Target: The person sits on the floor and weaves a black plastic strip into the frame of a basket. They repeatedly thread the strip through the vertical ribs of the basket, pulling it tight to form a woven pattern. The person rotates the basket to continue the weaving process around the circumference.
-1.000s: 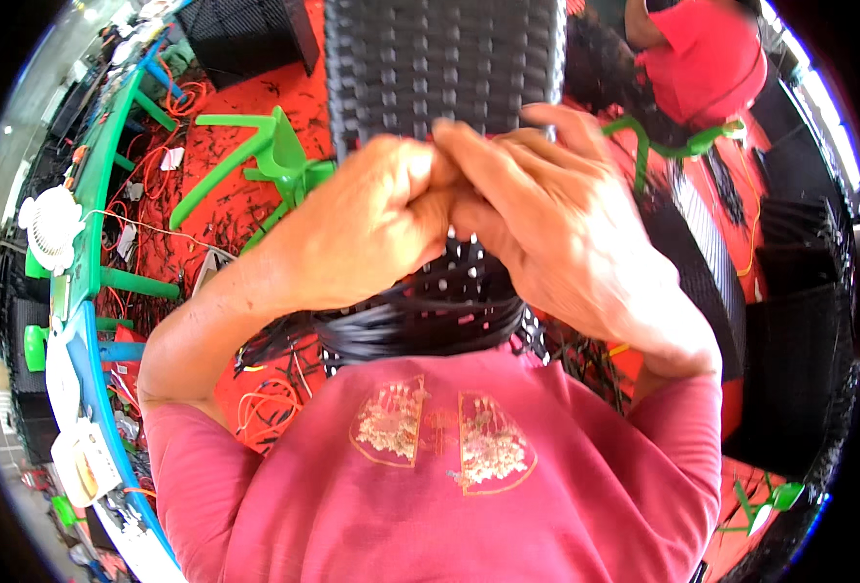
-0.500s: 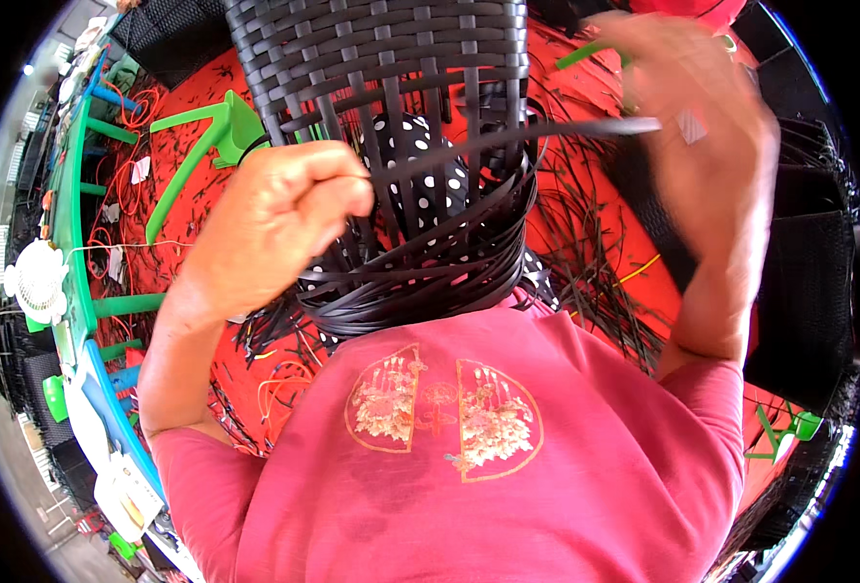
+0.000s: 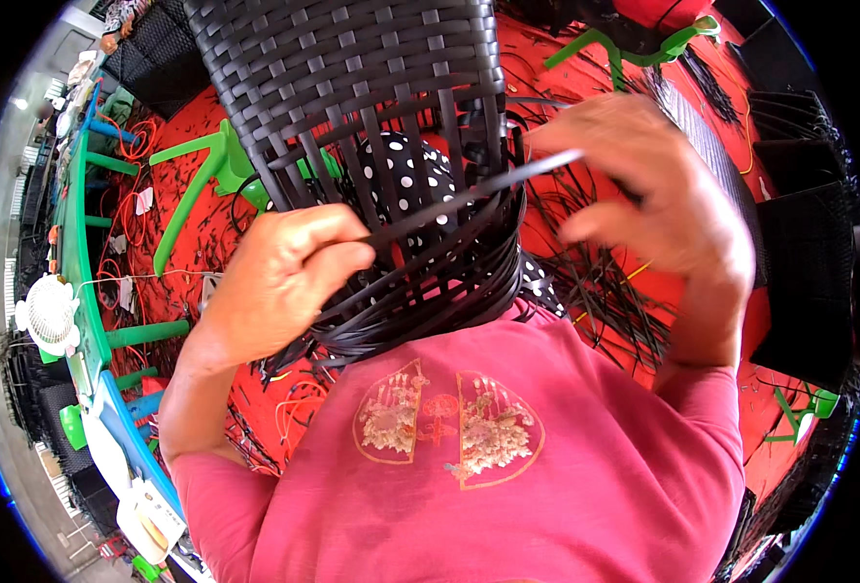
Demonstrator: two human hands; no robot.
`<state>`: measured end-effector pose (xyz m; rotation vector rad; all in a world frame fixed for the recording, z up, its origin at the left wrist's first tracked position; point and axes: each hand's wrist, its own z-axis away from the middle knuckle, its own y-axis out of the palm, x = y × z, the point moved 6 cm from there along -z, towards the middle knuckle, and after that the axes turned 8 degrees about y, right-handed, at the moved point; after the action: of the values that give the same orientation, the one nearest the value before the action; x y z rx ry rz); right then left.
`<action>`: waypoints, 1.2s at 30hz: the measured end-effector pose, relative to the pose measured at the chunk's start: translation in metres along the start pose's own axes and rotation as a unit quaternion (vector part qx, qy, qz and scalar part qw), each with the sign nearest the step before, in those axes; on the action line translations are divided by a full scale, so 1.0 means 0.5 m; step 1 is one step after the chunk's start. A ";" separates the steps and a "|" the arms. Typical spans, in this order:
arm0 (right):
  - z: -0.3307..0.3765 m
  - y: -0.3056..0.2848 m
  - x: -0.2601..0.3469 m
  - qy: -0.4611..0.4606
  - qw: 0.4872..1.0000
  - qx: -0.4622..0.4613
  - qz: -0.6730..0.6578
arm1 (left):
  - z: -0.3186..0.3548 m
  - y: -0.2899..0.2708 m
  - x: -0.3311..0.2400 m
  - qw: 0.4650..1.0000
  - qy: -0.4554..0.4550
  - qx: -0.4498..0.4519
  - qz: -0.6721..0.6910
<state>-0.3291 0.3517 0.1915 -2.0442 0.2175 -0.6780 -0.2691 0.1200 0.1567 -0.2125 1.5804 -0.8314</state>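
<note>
A flat black plastic weaving strip slants up to the right across the woven panel. Its lower end is pinched between the thumb and curled fingers of my left hand. My right hand is smeared by motion at the strip's free end, its thumb well apart from its fingers. Behind the strip rises a black woven panel, tightly woven above, with bare upright strands lower down. A bundle of loose black strips lies over my lap, in front of a black cloth with white dots.
Offcuts litter the red floor. Green plastic frames stand at left and upper right. Far left are a green-edged table and a white fan. Black woven pieces line the right side.
My right hand has come down and inward from the upper right. My left hand has lowered slightly, still pinching the strip. The woven panel appears shifted left and tilted in view.
</note>
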 end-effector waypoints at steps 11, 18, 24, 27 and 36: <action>0.084 -0.028 -0.084 0.195 0.949 0.070 -0.239 | 0.034 -0.019 0.037 0.993 -0.027 -0.011 0.115; 0.026 -0.001 -0.036 0.030 0.999 0.000 0.019 | 0.011 -0.029 0.004 0.996 0.081 -0.040 -0.003; -0.025 0.127 0.070 0.096 0.938 0.159 -0.294 | -0.034 0.013 -0.078 0.979 0.206 0.011 0.005; -0.032 0.029 0.032 0.196 0.938 -0.012 -0.285 | 0.001 -0.036 -0.072 0.983 0.069 -0.145 0.090; 0.045 -0.224 0.073 -0.162 0.741 -0.225 -0.612 | 0.068 -0.103 -0.050 0.835 0.254 -0.457 0.169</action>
<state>-0.2990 0.4142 0.2896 -2.5747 -1.4333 -1.0555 -0.2493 0.0843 0.2095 -0.3959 2.3512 0.2411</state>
